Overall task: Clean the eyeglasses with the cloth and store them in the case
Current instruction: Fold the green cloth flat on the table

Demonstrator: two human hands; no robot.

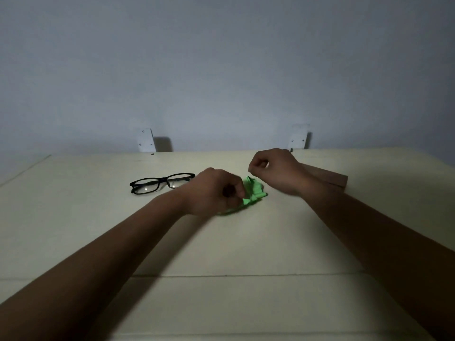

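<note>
Black-framed eyeglasses (161, 183) lie unfolded on the pale table (246, 242), left of centre. A crumpled bright green cloth (254, 191) lies on the table in the middle. My left hand (214, 191) rests on the cloth's left part and pinches it with curled fingers. My right hand (273, 169) hovers just above and right of the cloth, fingers curled, thumb and forefinger close together with nothing visible between them. A brown case (330, 177) lies behind my right wrist, partly hidden by it.
Two white brackets (145, 140) (299, 137) stand against the grey wall at the table's far edge. A seam (246, 276) runs across the table near me. The room is dim.
</note>
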